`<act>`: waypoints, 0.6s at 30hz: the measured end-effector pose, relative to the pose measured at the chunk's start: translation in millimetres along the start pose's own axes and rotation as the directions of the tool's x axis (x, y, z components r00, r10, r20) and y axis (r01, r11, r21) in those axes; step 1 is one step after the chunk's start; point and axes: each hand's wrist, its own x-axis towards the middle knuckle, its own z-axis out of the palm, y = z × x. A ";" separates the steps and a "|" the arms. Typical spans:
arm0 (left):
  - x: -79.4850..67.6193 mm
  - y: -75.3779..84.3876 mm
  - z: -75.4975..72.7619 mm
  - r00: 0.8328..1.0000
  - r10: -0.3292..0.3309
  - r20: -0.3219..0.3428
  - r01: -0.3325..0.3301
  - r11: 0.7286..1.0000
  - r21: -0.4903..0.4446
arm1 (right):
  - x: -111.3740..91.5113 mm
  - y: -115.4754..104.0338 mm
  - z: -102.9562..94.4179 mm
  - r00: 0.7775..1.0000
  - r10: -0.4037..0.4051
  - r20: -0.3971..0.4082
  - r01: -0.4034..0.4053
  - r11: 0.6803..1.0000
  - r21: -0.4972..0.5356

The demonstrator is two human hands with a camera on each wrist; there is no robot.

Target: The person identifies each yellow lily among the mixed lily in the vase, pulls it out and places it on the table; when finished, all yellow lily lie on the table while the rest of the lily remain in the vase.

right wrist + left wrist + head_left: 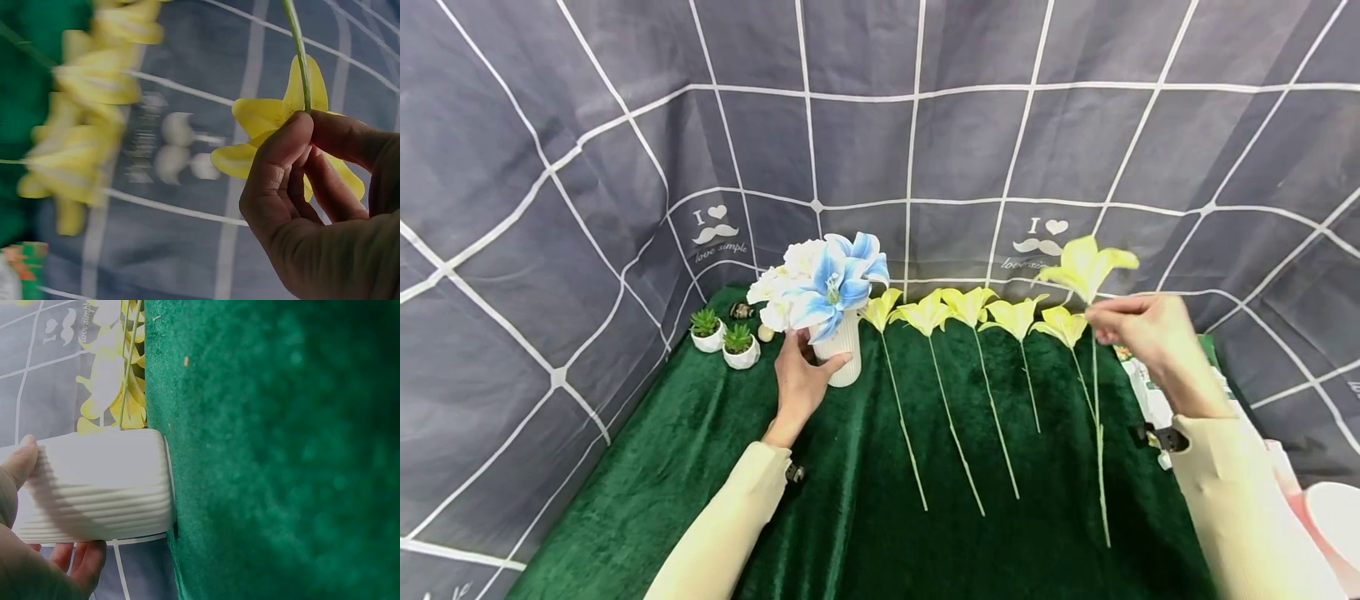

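Note:
A ribbed white vase (pixel 844 360) stands upright on the green cloth, holding blue lilies (pixel 832 287) and white flowers (pixel 778 287). My left hand (pixel 801 379) grips the vase from its left side; the left wrist view shows the thumb and fingers on opposite sides of the ribbed wall (pixel 106 500). Over the right of the cloth, my right hand (pixel 1150 333) pinches a yellow lily (pixel 1086 268) just below its bloom, the long stem hanging down. In the right wrist view, thumb and forefinger meet on the green stem (pixel 300 56). Several other yellow lilies (pixel 925 315) lie in a row between the hands.
Two small potted succulents (pixel 741 348) and a small dark object (pixel 741 310) sit at the back left. At the right edge lie a printed packet (pixel 1138 375) and a pink-and-white item (pixel 1307 508). A grey checked curtain (pixel 865 150) walls the back and sides.

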 end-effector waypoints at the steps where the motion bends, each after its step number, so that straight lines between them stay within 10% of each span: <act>1: -0.2 -0.3 0.0 1.000 -0.004 0.002 0.004 1.000 -0.001 | 2.7 10.7 4.8 1.000 0.006 0.014 -0.006 1.000 -0.002; 18: 0.3 1.5 3.2 1.000 -0.013 0.023 0.013 1.000 -0.015 | 11.1 99.6 45.2 0.971 0.212 0.107 -0.178 0.948 -0.264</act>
